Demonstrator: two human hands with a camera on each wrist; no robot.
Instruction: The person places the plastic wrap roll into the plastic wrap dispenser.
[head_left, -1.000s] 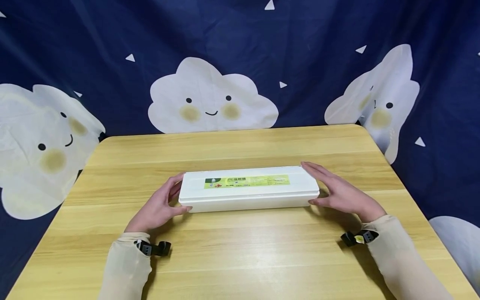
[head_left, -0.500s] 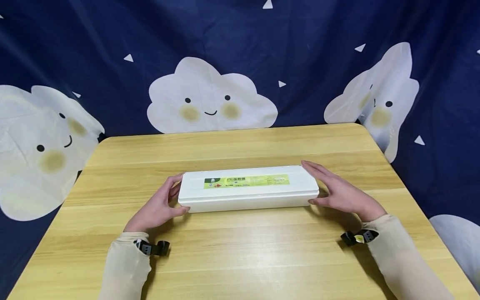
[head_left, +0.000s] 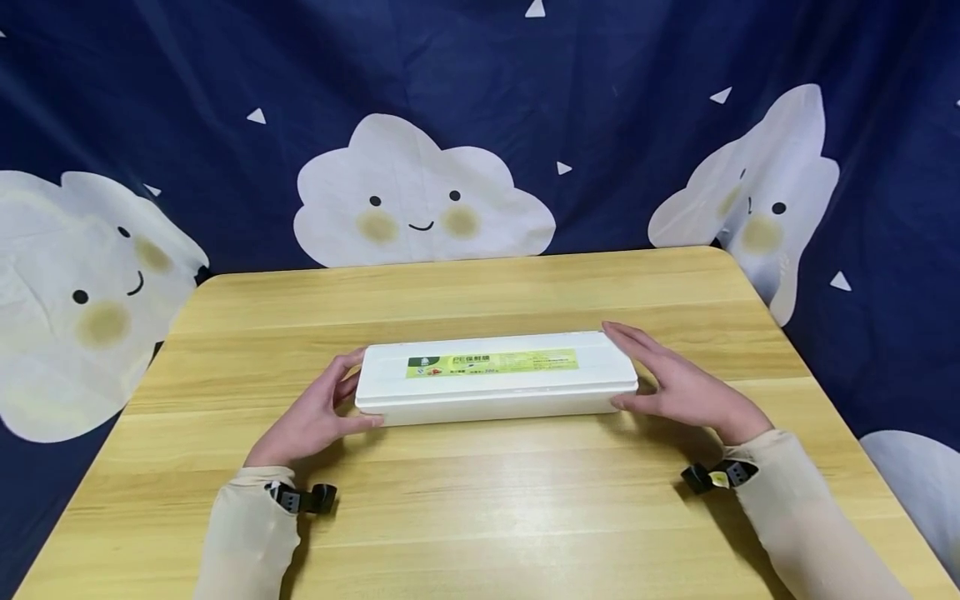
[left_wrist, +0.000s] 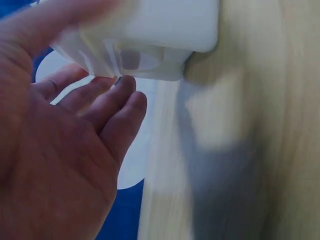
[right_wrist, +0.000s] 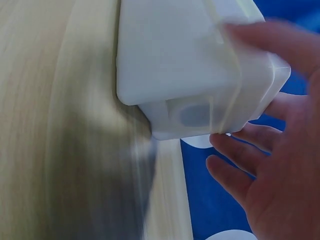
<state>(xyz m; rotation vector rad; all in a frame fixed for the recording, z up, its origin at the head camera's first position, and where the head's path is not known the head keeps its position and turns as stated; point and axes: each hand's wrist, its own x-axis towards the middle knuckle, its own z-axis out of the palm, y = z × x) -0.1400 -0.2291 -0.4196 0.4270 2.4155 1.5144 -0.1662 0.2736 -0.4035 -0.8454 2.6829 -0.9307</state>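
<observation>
A long white cling film box (head_left: pixel 497 385) with a closed lid lies crosswise on the wooden table in the head view. On its lid is a yellow-green label (head_left: pixel 491 363) reading PE with Chinese characters. My left hand (head_left: pixel 315 421) spans the box's left end, thumb at the front face and fingers toward the back. At the opposite end my right hand (head_left: pixel 686 393) holds it in the same way. Each wrist view shows a translucent end of the box (left_wrist: pixel 175 22), with fingertips right at its back edge and a blurred thumb over the front. The box's contents are hidden.
The light wooden table (head_left: pixel 480 517) has rounded far corners. Behind it hangs a dark blue cloth (head_left: pixel 615 83) printed with smiling clouds and small white triangles. Beige sleeves (head_left: pixel 251 533) and black wrist cameras (head_left: pixel 300 498) sit at both wrists.
The right thumb has slid slightly inward along the box's front face, and the left thumb has shifted a little. The box itself stays almost in place.
</observation>
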